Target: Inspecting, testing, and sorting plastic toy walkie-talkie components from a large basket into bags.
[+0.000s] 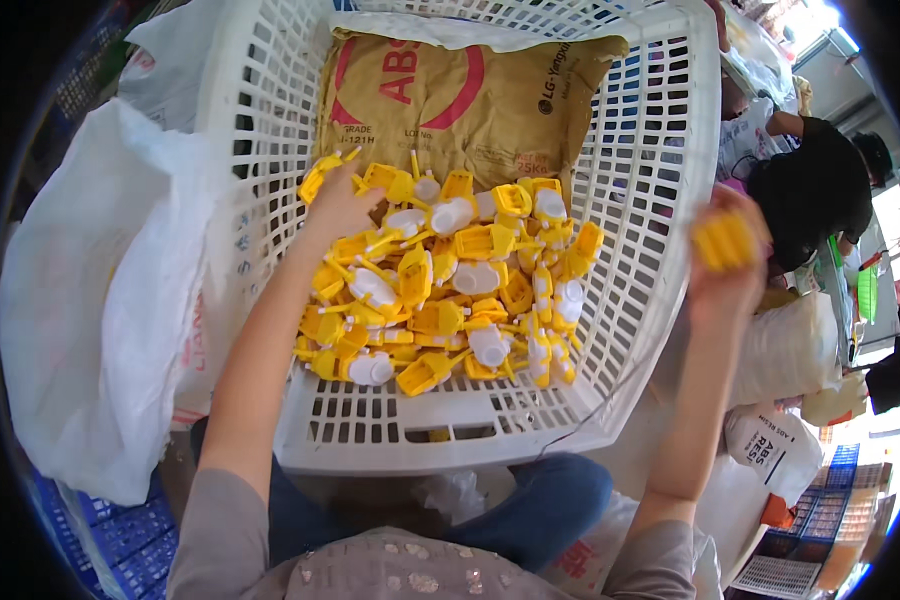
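Observation:
A heap of small yellow-and-white plastic parts (438,318) fills the middle of a white slatted plastic basket (355,455) in front of me. Many have a boxy yellow body, a thin stem and a rounded white piece. At the heap's far left edge, my left hand (345,205) has its fingers curled, and a yellow part (315,180) sits against it. Some of its fingers are hidden among the parts. My right hand (727,250) is raised beyond the basket's right rim, blurred by motion. It is closed around yellow plastic parts (724,240).
A brown printed sack (530,110) lies at the basket's far end, behind the heap. A white woven sack (100,300) stands at left, above blue crates (120,535). To the right are a person in black (810,195), white sacks (775,450) and stacked crates (820,510).

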Tool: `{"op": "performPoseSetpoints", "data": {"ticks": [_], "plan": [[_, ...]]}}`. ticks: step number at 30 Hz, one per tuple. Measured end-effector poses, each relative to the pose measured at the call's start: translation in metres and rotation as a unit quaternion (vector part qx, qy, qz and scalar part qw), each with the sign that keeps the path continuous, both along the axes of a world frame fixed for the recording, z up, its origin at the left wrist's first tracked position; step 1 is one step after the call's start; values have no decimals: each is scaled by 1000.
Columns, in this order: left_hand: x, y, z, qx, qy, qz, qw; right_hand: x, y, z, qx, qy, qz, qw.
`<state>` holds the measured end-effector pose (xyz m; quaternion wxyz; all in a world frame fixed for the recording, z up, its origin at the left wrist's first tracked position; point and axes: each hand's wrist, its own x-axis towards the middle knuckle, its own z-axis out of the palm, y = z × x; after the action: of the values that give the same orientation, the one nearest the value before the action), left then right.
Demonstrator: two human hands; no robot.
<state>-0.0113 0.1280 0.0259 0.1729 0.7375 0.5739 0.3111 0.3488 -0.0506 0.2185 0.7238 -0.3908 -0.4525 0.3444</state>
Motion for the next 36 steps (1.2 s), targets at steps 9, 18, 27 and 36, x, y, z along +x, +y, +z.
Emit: {"op": "performPoseSetpoints", "data": {"ticks": [9,18,27,36], "plan": [[-11,94,-92,7,183,154,971,55,204,-233,-360,-348,-43,865],[-17,122,-80,-148,229,108,956,89,279,-288,-273,-805,-43,524],[15,121,-145,-235,46,22,971,91,270,-315,-326,-343,5,881],[21,95,-116,-338,89,-73,934,81,208,-313,-231,-598,22,767]]}}
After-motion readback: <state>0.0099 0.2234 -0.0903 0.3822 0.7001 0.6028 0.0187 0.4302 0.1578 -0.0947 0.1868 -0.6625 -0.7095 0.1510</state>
